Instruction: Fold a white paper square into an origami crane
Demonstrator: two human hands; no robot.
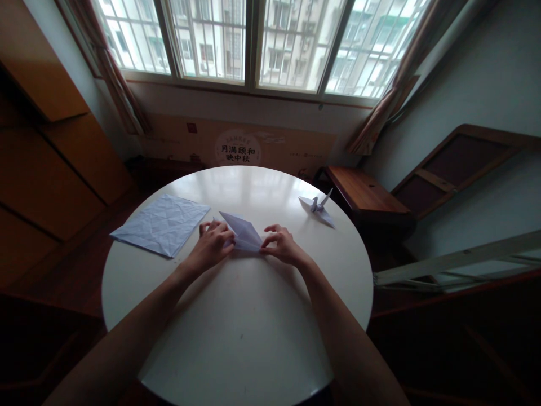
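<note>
Folded paper lies at the middle of the round white worktop, between the two hands, one flap raised. Both forearms enter from the lower edge and converge. Left hand: palm down, fingers curled over the paper's left part; whether they pinch or merely press cannot be told in the dim light. Right hand: thumb and fingertips pinching the right corner, other fingers bent. The worktop also bears a creased paper square, left, and a paper crane, right.
</note>
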